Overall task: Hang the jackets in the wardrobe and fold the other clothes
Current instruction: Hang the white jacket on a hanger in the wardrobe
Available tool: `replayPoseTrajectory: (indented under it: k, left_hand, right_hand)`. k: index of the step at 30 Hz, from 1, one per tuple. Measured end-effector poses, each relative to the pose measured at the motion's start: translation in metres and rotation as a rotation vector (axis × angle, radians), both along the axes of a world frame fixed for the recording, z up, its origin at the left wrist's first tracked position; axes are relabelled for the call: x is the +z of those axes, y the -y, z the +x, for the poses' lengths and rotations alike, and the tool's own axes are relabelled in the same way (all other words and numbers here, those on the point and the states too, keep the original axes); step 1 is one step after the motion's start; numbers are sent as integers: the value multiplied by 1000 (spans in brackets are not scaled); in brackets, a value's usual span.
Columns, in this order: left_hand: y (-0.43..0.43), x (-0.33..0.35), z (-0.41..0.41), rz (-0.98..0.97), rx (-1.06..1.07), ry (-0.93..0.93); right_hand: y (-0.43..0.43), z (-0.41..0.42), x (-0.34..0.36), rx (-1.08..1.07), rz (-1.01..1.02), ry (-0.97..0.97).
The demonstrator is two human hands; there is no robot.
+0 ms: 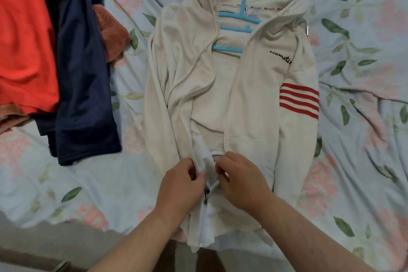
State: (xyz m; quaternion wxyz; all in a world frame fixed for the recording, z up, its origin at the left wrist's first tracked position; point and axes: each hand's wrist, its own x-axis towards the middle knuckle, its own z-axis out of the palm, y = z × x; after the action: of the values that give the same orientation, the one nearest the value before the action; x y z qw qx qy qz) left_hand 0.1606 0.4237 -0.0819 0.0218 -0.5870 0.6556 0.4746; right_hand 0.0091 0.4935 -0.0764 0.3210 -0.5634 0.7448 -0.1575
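1. Head view, 6 o'clock: both hands meet at the jacket's [260, 95] lower front. The left hand [181, 181] pinches one front edge between its thumb and curled fingers. The right hand [240, 179] has its fingers curled in, pinching the opposite edge.
2. Just below them sits the dark zip slider [207, 196], and the teeth beneath it look joined. It is small and hard, so it probably needs a fingertip grip with the hem kept taut below it.
3. At centre the jacket lies face up on the bed [353, 28], open above the hands, with its hem spilling over the near edge at 6 o'clock. It looks soft, light and limp, and will likely bunch rather than slide. The places to hold it are the front edges beside the zip.
4. At 12 o'clock a blue hanger [239, 17] sits inside the shoulders, its hook past the collar. It is the one stiff part and probably the best handle for lifting.
5. For room, there is bare sheet at 3 o'clock and at 7 to 8. From 9 to 11 lies a pile: a navy garment [84, 73], an orange one [24, 40] and a rust one [110, 28], near the jacket's sleeve but apart from it.
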Motion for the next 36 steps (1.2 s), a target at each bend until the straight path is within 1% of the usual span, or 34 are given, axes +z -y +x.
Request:
replayPoseTrajectory:
  k: [2, 3, 4, 6, 8, 10, 12, 14, 16, 17, 18, 21, 25, 28, 32, 36]
  left_hand:
    - [9, 1, -7, 105, 121, -127]
    - [15, 2, -10, 201, 213, -199]
    - [20, 2, -10, 307, 317, -278]
    - [26, 3, -8, 475, 460, -380]
    - [26, 5, -7, 534, 470, -392]
    - [24, 3, -6, 559, 494, -402]
    - [21, 4, -1, 530, 525, -386]
    - [12, 9, 11, 427, 419, -317]
    - [-2, 17, 20, 334, 225, -271]
    - [-10, 20, 22, 321, 161, -256]
    - [-15, 21, 22, 335, 144, -252]
    - [-17, 23, 17, 430, 171, -240]
    - [-9, 26, 15, 426, 169, -250]
    - [-5, 26, 12, 425, 177, -256]
    - [-1, 26, 7, 423, 180, -257]
    - [7, 26, 7, 494, 133, -306]
  right_hand:
    - [2, 7, 8, -177, 57, 246]
    - [4, 8, 10, -251, 120, 349]
    - [5, 9, 12, -285, 190, 410]
    - [4, 6, 13, -250, 327, 460]
    - [3, 1, 13, -190, 392, 515]
    - [4, -2, 13, -168, 408, 550]
    - [5, -4, 14, -193, 393, 572]
    - [4, -6, 16, -258, 376, 617]
    - [2, -8, 18, -314, 356, 656]
    - [2, -8, 19, -333, 350, 666]
    - [2, -7, 18, -351, 347, 665]
    - [1, 1, 19, -371, 326, 607]
    - [1, 5, 22, -337, 207, 476]
    - [3, 5, 21, -450, 149, 476]
    - [8, 5, 22, -461, 155, 505]
    - [14, 1, 21, -426, 166, 451]
